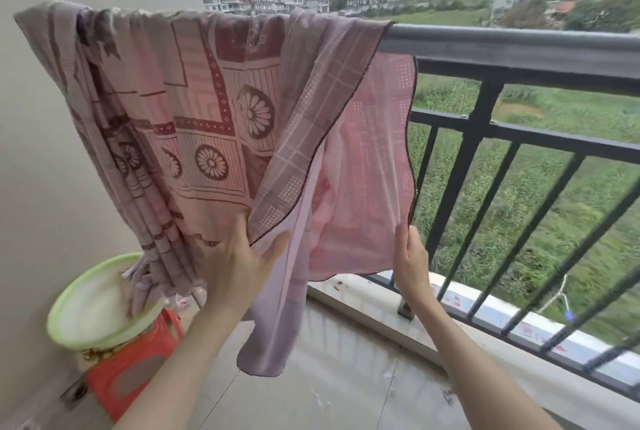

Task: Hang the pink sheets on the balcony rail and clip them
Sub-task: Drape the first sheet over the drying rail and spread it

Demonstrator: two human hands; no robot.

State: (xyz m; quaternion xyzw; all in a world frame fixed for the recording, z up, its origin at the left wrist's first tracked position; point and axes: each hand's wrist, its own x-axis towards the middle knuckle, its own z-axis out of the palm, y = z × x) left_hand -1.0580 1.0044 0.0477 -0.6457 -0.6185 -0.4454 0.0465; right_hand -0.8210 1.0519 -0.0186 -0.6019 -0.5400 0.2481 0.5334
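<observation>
Over the grey metal balcony rail (519, 45) hangs the pink patterned sheet (207, 110), draped w/ dark maroon squares and daisy-like wheel motifs, its left part bunched into folds. No brand, label or readable writing anywhere on it; a faint mark in the top maroon block is too blurred to read. Left hand (242, 256) is up at the sheet's lower edge, arm reaching fwd from bottom of view, thumb spread right over the pale fabric, fingers tucked behind the cloth and gripping it. Right hand (410, 256) is raised just beside the black vertical railing bars (481, 138), thumb and fingers pinching the sheet's dark-hemmed right edge, wrist straight, forearm angled in from lower right. Between both hands a lighter pink layer shows, backlit. A long pale tail of the sheet drops below the left hand toward the tiled floor (346, 360). At lower left, the bunched end trails into a round pale-green plastic basin (69, 318), which sits on a red plastic stool (138, 360) against the cream wall (52, 152).
</observation>
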